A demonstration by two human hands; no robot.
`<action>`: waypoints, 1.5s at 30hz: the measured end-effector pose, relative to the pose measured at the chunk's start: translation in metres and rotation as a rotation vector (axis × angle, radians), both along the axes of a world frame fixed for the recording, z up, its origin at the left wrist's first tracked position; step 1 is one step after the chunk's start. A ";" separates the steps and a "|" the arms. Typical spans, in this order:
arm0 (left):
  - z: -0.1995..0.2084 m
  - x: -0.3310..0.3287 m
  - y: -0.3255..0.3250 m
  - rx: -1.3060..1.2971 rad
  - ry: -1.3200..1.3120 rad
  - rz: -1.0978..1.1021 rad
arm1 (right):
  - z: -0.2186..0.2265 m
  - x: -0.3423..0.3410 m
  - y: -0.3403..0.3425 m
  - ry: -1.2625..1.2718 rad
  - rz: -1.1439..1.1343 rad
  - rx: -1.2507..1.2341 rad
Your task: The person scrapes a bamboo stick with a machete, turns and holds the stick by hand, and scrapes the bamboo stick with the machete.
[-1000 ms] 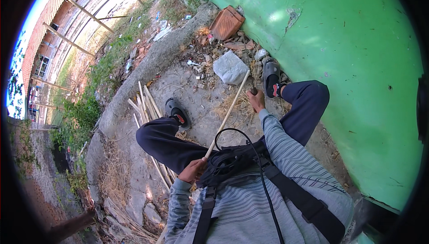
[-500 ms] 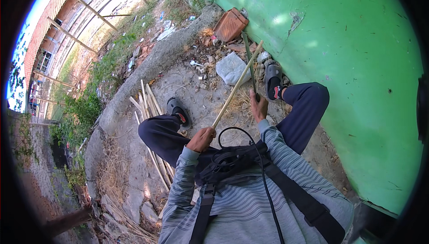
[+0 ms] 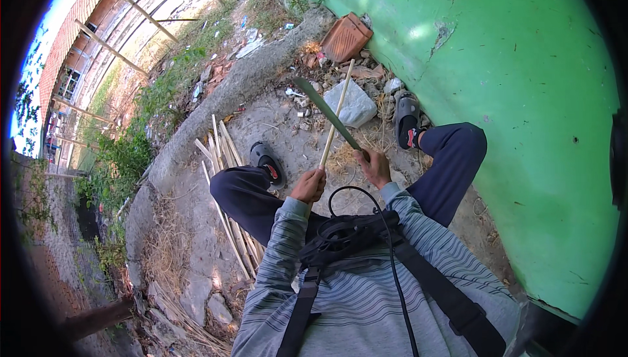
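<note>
My left hand (image 3: 309, 185) is closed around the lower end of a pale bamboo strip (image 3: 345, 90), which slants up and away from me. In my right hand (image 3: 375, 167) is the handle of a machete, gripped by the fingers. Its long dark blade (image 3: 317, 103) points up to the left and crosses the strip a little beyond my hands. Whether blade and strip touch, I cannot tell. A whitish stone block (image 3: 353, 105) lies on the ground beyond, between my feet. More bamboo strips (image 3: 226, 147) lie in a loose bundle beside my left leg.
A green wall (image 3: 523, 95) rises along my right side. Reddish clay tiles (image 3: 347, 36) lean by it among rubble. A low concrete curb (image 3: 216, 95) curves around on the left, with weeds (image 3: 114, 174) past it. A black cable (image 3: 397, 272) runs down over my front.
The machete blade has swung left, from beyond the strip's right side to across it. The strip now stands steeper, and my hands are closer together.
</note>
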State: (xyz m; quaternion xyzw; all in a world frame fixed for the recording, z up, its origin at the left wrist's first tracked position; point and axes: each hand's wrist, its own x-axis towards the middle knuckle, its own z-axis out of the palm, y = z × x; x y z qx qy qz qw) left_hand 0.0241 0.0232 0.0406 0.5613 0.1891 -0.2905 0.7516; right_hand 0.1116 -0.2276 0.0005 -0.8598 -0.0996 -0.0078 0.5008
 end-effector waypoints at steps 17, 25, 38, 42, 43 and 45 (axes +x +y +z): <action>-0.028 -0.006 -0.017 -0.064 0.097 -0.084 | 0.001 0.007 0.001 0.054 0.112 -0.287; -0.019 -0.014 -0.019 -0.060 0.051 -0.028 | -0.002 0.012 0.001 -0.048 0.168 -0.279; 0.011 -0.012 -0.008 -0.191 0.179 -0.090 | 0.001 0.015 0.000 0.028 0.152 -0.204; 0.010 -0.014 -0.003 -0.304 0.228 -0.068 | 0.010 0.013 0.001 0.116 0.182 -0.224; 0.013 -0.013 -0.003 -0.345 0.245 -0.052 | 0.008 0.003 0.001 0.097 0.233 -0.194; 0.013 -0.009 -0.002 -0.381 0.247 -0.045 | -0.001 -0.005 0.003 0.055 0.275 -0.156</action>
